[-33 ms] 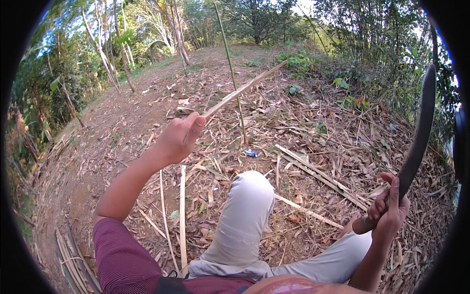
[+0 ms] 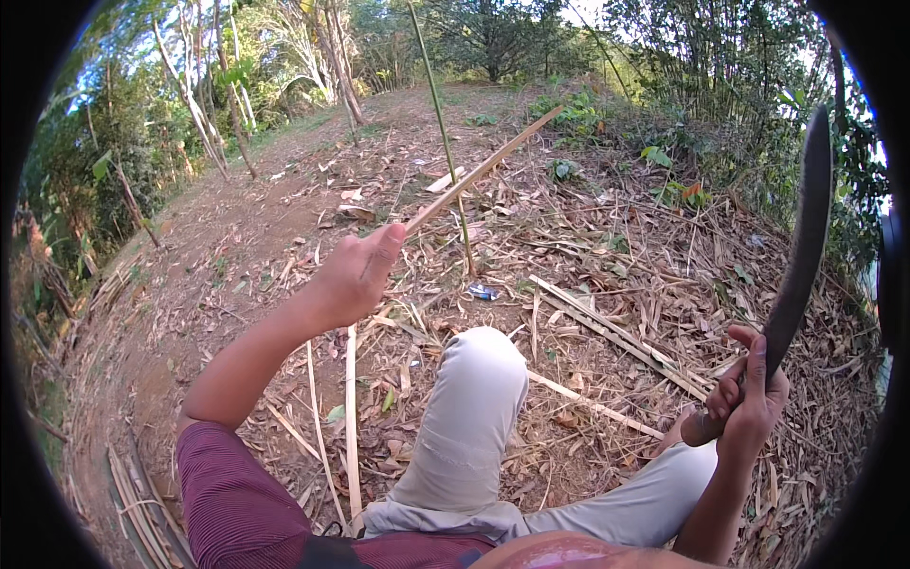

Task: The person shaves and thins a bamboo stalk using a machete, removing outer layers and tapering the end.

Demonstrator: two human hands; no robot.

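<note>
My left hand (image 2: 356, 277) is raised at the left of centre, closed on one end of a pale bamboo strip (image 2: 488, 169). The strip slants up and away to the right, crossing in front of a thin green upright stem (image 2: 442, 119). At the right, my right hand (image 2: 752, 396) grips a machete (image 2: 804, 223) by its handle. Its long dark curved blade points upward, well apart from the strip. My bent knee (image 2: 471, 394), in light trousers, rises between the two hands.
Long pale strips (image 2: 353, 427) lie beside my left leg, and more split strips (image 2: 621, 337) lie ahead to the right. A tied bundle (image 2: 142, 507) rests at lower left. A small blue packet (image 2: 482, 292) sits among dry leaves. Trees and brush (image 2: 701, 85) stand beyond.
The bamboo strip's far end has tilted slightly upward. The machete has shifted a little to the left and up. Both hands keep their hold.
</note>
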